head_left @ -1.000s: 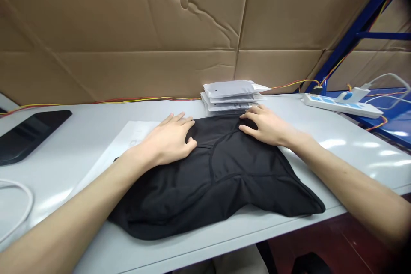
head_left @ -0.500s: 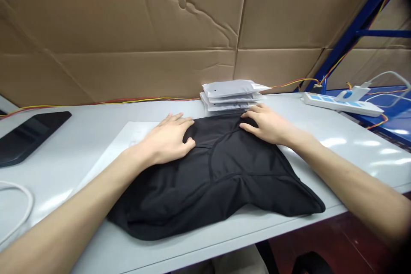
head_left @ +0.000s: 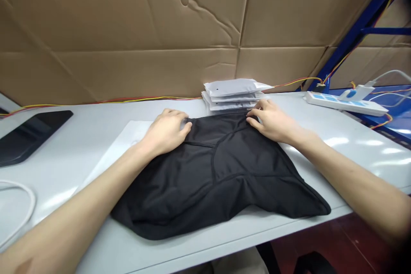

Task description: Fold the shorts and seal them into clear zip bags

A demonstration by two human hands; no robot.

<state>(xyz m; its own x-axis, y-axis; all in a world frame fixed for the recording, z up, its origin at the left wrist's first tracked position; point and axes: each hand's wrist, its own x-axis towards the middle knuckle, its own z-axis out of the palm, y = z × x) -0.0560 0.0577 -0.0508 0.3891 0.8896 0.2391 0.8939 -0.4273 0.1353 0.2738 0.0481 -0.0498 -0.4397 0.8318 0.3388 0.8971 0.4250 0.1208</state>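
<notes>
A black garment (head_left: 192,184) of smooth, stretchy-looking cloth lies spread on the white table, with curved seams and a few wrinkles. At its far left corner is my left hand (head_left: 168,130), fingers bent over the edge and thumb on the near side. My right hand (head_left: 271,120) pinches the far right corner between thumb and fingers. Part of a white sheet or bag (head_left: 128,137) shows beneath the garment on the left. Just beyond the far edge, close to my right fingers, sits a stack of grey-white plastic packets (head_left: 233,90).
A dark phone or tablet (head_left: 35,130) lies at the left, with a white cable (head_left: 30,205) nearer me. On the right are a power strip (head_left: 346,103) with a plug and a blue metal frame (head_left: 349,30). A cardboard wall (head_left: 154,68) closes off the back.
My left hand has drawn its spread fingers in and bent them at the garment's far left corner. My right fingers have closed into a pinch at the right corner.
</notes>
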